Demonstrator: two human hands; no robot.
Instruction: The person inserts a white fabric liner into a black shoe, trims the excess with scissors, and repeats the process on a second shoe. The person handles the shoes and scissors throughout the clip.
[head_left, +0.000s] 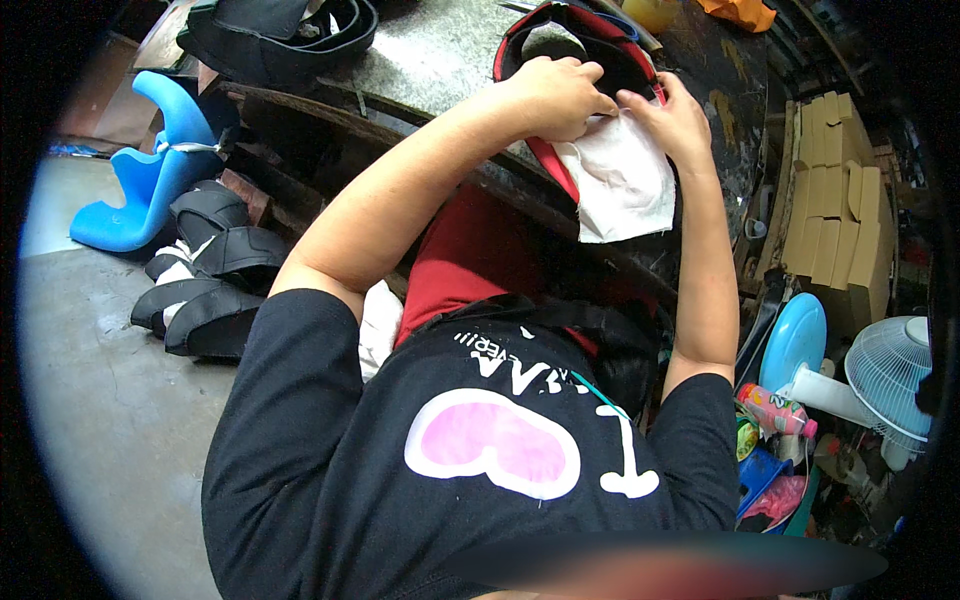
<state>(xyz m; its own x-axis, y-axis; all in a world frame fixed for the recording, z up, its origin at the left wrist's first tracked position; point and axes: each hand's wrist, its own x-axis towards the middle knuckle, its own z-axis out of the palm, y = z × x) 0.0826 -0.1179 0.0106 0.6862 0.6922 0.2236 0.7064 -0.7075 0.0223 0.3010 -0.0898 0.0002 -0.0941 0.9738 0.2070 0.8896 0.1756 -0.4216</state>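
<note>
- Left hand [562,98]: fingers curled at white cloth [622,185]; grip can't tell
- Right hand [676,118]: thumb, fingers pinching edge of red-trimmed black shell [602,42]
- cloth drapes bodyward from between hands

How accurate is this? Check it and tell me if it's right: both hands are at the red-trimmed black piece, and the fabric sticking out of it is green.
One thing is wrong: the fabric is white, not green, as the head view shows. The left hand and right hand are indeed both at the red-trimmed black piece.
</note>
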